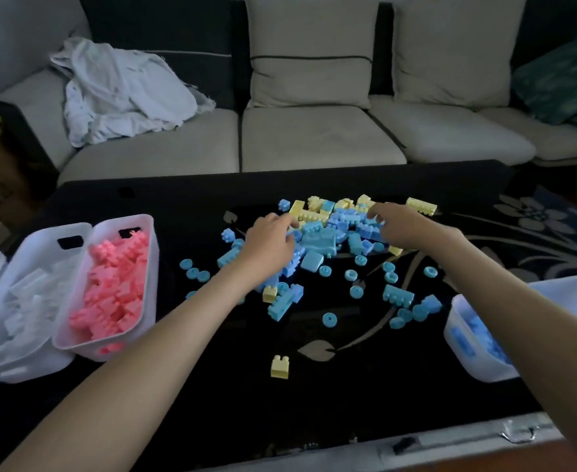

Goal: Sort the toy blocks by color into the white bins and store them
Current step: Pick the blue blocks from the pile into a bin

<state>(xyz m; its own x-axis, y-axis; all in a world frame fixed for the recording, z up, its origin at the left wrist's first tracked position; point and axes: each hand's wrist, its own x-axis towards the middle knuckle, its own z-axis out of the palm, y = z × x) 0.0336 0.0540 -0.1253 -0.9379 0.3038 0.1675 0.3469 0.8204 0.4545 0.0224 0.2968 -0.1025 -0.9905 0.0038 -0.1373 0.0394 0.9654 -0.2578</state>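
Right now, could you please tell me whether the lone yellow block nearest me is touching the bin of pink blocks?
Apart. The head view shows bare black table between the lone yellow block and the bin of pink blocks.

Dim room, pale cushioned sofa point(314, 137) behind black table point(212, 386).

No legible text, label, brand, number or sign anywhere in the frame, none on the toy blocks point(317, 236), white bins point(153, 260) or table point(348, 386).
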